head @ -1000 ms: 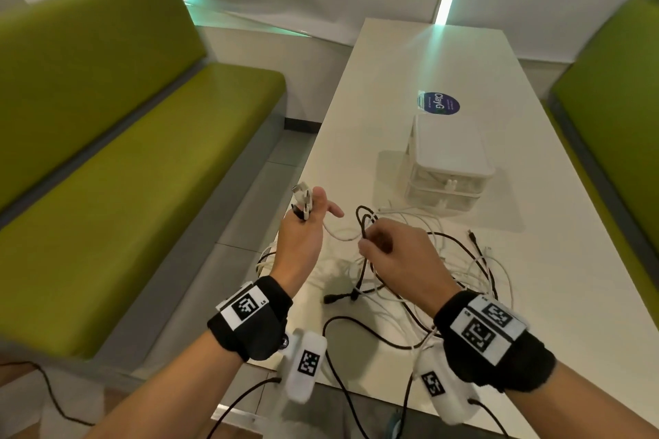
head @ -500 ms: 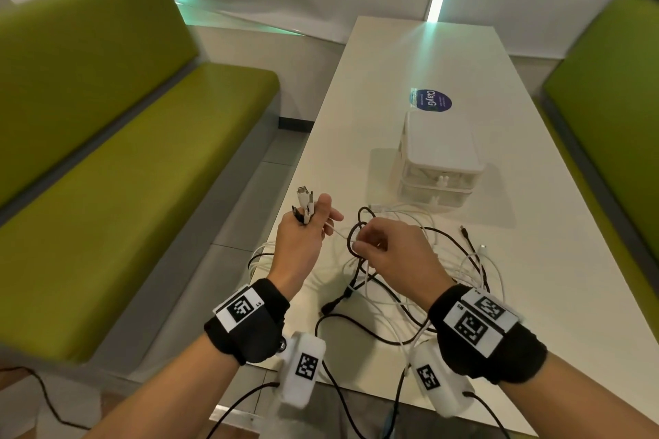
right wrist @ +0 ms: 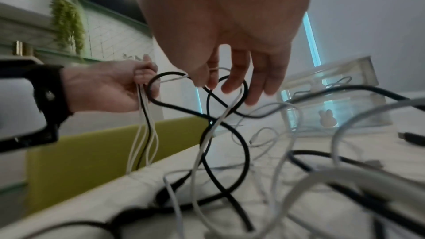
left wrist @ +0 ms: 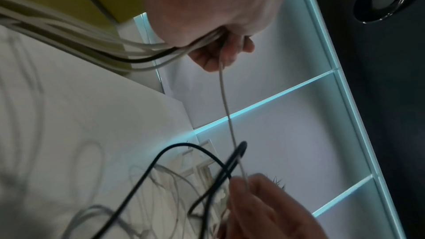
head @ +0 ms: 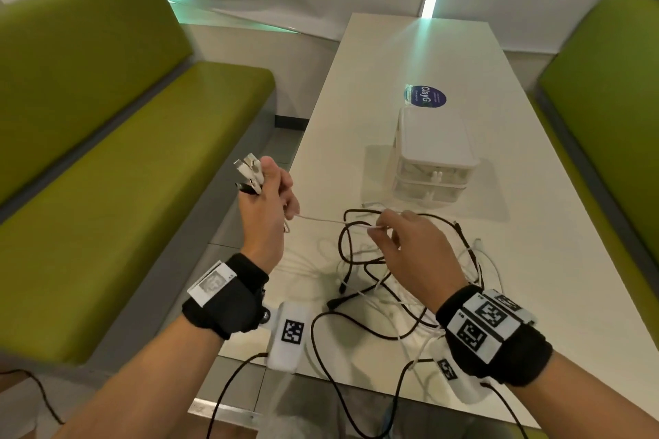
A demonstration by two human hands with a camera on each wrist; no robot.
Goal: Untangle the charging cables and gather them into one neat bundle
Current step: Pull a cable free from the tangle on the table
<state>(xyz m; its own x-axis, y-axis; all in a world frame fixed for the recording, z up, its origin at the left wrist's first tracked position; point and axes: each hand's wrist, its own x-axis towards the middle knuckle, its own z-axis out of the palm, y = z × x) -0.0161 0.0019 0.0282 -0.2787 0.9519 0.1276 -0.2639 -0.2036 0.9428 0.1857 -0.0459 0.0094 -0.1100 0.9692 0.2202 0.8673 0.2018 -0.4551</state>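
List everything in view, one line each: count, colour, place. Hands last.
charging cables: several, black and white, tangled on the table's near end
connector ends: a few, white and one black, sticking up from the left fist
white cable: one, stretched between both hands
drawer box: one, white, mid-table
sticker: one, dark blue, behind the box
table: one, white
benches: two, green, either side
left hand: grips the connector ends
right hand: pinches the white cable
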